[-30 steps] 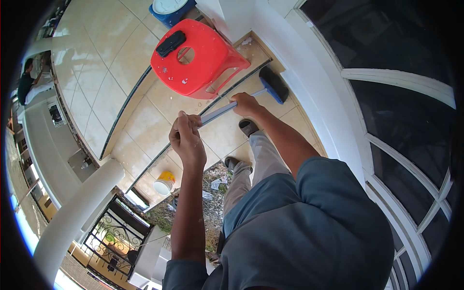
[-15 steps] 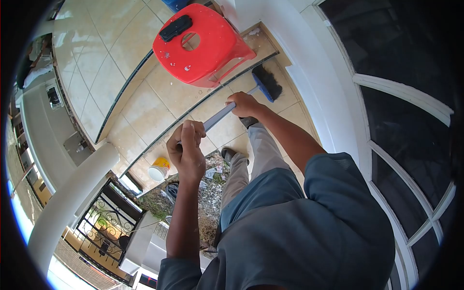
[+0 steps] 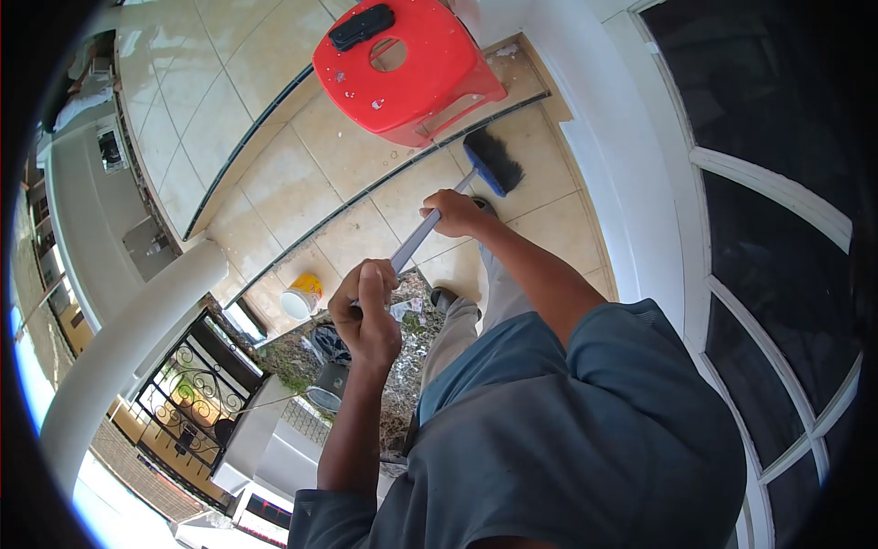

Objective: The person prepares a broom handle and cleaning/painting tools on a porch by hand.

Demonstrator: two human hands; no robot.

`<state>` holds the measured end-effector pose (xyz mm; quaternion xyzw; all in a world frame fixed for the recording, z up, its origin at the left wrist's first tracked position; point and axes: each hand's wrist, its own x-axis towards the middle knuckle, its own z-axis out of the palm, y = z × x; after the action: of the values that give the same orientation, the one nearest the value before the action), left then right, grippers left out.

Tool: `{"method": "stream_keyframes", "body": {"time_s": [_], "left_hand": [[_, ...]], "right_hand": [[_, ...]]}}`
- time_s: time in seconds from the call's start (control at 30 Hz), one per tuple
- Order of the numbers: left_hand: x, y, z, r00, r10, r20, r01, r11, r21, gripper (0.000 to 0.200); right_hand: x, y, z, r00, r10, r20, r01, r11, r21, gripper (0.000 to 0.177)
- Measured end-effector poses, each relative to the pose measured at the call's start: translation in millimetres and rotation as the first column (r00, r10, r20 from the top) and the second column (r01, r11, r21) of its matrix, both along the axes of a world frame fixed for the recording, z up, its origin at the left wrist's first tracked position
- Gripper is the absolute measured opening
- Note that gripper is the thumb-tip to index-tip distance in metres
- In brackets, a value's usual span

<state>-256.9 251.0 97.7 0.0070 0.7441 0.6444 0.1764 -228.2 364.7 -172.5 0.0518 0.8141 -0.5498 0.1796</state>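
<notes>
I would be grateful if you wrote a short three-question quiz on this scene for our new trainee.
1. Multiple choice: What lies on the seat of the red plastic stool?
a) a white cup
b) a black oblong object
c) a green cloth

2. True or false: The right hand grips the grey-handled, black-bristled broom nearer its bristles than the left hand does.

3. Comparison: Which is nearer the broom's blue head, the stool or the round yellow-and-white tub?

Key: 1. b; 2. true; 3. the stool.
</notes>
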Motion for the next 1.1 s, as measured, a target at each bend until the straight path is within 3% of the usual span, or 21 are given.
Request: {"method": "stream_keyframes", "body": {"time_s": [0.07, 0.1, 0.2, 0.27, 0.33, 0.4, 0.5, 0.6, 0.7, 0.8, 0.87, 0.93, 1.0, 1.03, 1.1], "left_hand": [[18, 3, 33, 0.986, -0.165, -0.026, 0.158, 0.971, -0.180, 0.032], [24, 3, 42, 0.984, -0.159, -0.085, 0.146, 0.979, -0.142, 0.031], [9, -25, 63, 0.960, -0.192, -0.206, 0.212, 0.974, 0.080, 0.030], [-1, -34, 66, 0.989, -0.110, -0.095, 0.126, 0.975, 0.182, 0.032], [1, -35, 22, 0.994, 0.051, 0.101, -0.074, 0.966, 0.247, 0.033], [13, -44, -52, 0.972, 0.132, 0.194, -0.191, 0.927, 0.324, 0.033], [20, -58, -67, 0.948, 0.244, 0.202, -0.296, 0.911, 0.287, 0.032], [36, -112, -21, 0.952, 0.301, 0.056, -0.306, 0.938, 0.163, 0.031], [77, -151, 11, 0.979, 0.174, -0.107, -0.168, 0.984, 0.065, 0.030], [104, -193, 26, 0.948, 0.125, -0.292, -0.084, 0.986, 0.147, 0.029], [119, -224, 27, 0.964, 0.181, -0.194, -0.145, 0.971, 0.188, 0.030], [131, -248, 2, 0.970, 0.218, -0.105, -0.182, 0.943, 0.277, 0.031], [139, -268, -48, 0.980, 0.181, 0.081, -0.198, 0.912, 0.358, 0.032], [145, -276, -77, 0.950, 0.275, 0.145, -0.310, 0.871, 0.380, 0.033], [150, -295, -117, 0.862, 0.427, 0.274, -0.506, 0.766, 0.396, 0.034]], "right_hand": [[9, -18, 16, 0.993, 0.095, -0.066, -0.102, 0.988, -0.113, 0.027], [10, -20, 32, 0.992, 0.124, 0.004, -0.123, 0.985, -0.119, 0.031], [19, -19, 70, 0.995, -0.094, -0.040, 0.095, 0.995, 0.028, 0.031], [13, 4, 91, 0.998, -0.062, 0.029, 0.055, 0.977, 0.204, 0.028], [15, 26, 54, 0.995, -0.097, 0.017, 0.087, 0.950, 0.301, 0.024], [13, 43, 9, 0.989, 0.030, 0.143, -0.080, 0.931, 0.355, 0.016], [15, -2, -40, 0.996, 0.048, 0.069, -0.066, 0.954, 0.292, 0.022], [-3, -73, 4, 0.981, 0.193, -0.003, -0.189, 0.965, 0.182, 0.021], [17, -138, 14, 0.938, 0.341, -0.066, -0.336, 0.939, 0.071, 0.025], [35, -172, 39, 0.930, 0.365, -0.038, -0.357, 0.924, 0.138, 0.016], [49, -182, 54, 0.942, 0.335, -0.027, -0.324, 0.925, 0.197, 0.016], [67, -181, 44, 0.958, 0.282, -0.046, -0.257, 0.921, 0.292, 0.027], [78, -175, 3, 0.970, 0.241, -0.008, -0.219, 0.894, 0.390, 0.014], [78, -175, -19, 0.960, 0.269, 0.082, -0.276, 0.852, 0.445, 0.013], [81, -204, -44, 0.957, 0.285, 0.057, -0.281, 0.854, 0.438, 0.015]]}}
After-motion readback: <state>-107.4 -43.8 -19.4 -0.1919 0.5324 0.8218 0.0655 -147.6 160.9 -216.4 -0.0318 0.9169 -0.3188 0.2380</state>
